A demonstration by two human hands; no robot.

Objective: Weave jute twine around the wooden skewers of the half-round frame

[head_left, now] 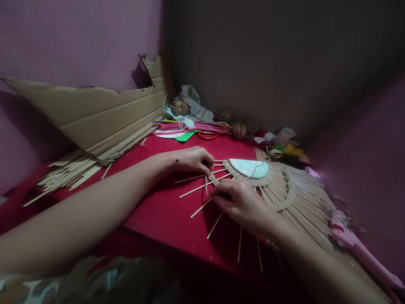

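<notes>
A fan-shaped piece of thin wooden sticks [196, 191] spreads over the red cloth, with a pale blue half-round pad [248, 167] and a woven tan twine band at its centre. My left hand [200, 159] pinches the upper end of a short woven twine strip [214, 179] that crosses the sticks. At the strip's lower end, my right hand [237, 200] has its fingers closed on it, hiding part of the weave. A loose strand of twine [206, 185] hangs beside the fingers. Another curved woven band [289, 196] crosses the sticks on the right side.
Cardboard [120, 109] leans at the left over a pile of loose sticks [72, 171]. Twine balls [239, 130], pink strips [202, 126] and red-handled scissors [208, 135] lie at the back. A pink glue gun [354, 242] rests at the right on a cardboard sheet [313, 192].
</notes>
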